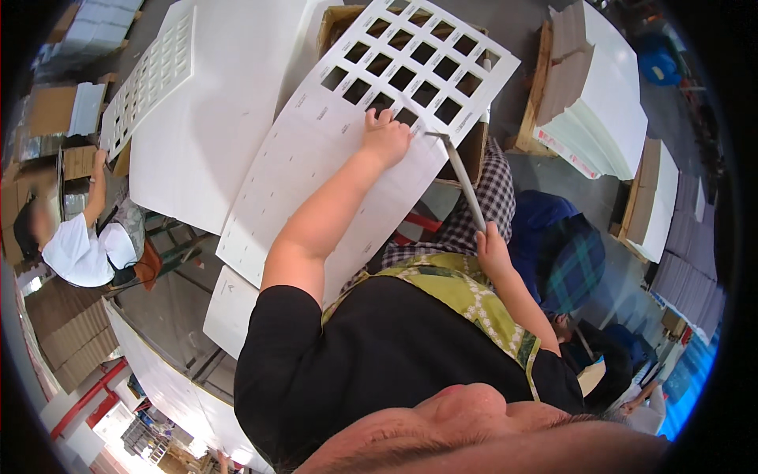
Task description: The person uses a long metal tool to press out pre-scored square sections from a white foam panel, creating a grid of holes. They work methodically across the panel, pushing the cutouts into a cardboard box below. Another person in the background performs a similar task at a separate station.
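A large white cardboard sheet slants across in front of me. Its far part has rows of square cut-outs, while its nearer part is solid with small printed marks. My left hand is on the sheet at the lowest row of cut-outs, its fingers bent over the edge of an opening; the fingertips are partly hidden. In my right hand is the end of a hammer-like tool with a long pale handle and a thin dark metal head. That head is at the sheet's right edge, just right of my left hand.
A cardboard box stands beneath the sheet. More white sheets lie to the left, where another person sits by a punched sheet. Stacked sheets on pallets stand at the right. A person in a plaid cap is close on my right.
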`<control>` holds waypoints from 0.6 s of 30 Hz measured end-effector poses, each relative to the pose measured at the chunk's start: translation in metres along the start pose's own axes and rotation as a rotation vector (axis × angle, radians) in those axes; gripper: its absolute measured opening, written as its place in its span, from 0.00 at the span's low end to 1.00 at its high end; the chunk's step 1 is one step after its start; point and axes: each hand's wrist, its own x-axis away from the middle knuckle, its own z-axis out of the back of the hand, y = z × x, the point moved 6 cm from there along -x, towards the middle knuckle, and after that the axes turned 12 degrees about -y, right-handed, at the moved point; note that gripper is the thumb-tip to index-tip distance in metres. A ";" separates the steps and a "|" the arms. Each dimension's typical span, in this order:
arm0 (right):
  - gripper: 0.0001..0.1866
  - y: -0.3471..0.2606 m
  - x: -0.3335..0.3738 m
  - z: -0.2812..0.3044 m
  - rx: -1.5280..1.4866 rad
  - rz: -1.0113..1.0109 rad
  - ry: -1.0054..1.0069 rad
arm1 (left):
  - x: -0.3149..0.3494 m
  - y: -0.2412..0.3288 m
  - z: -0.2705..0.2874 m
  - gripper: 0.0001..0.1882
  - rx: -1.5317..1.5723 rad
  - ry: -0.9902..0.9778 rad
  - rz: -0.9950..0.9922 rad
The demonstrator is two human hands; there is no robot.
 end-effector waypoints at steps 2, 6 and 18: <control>0.10 -0.006 0.000 0.007 -0.070 0.002 0.024 | 0.001 0.000 0.001 0.12 -0.003 0.046 0.006; 0.11 -0.027 0.025 0.033 -0.288 0.216 0.161 | 0.005 0.003 0.004 0.11 -0.022 0.061 0.016; 0.11 -0.029 0.015 0.030 -0.292 0.143 0.165 | 0.002 0.000 0.002 0.09 -0.038 0.096 -0.010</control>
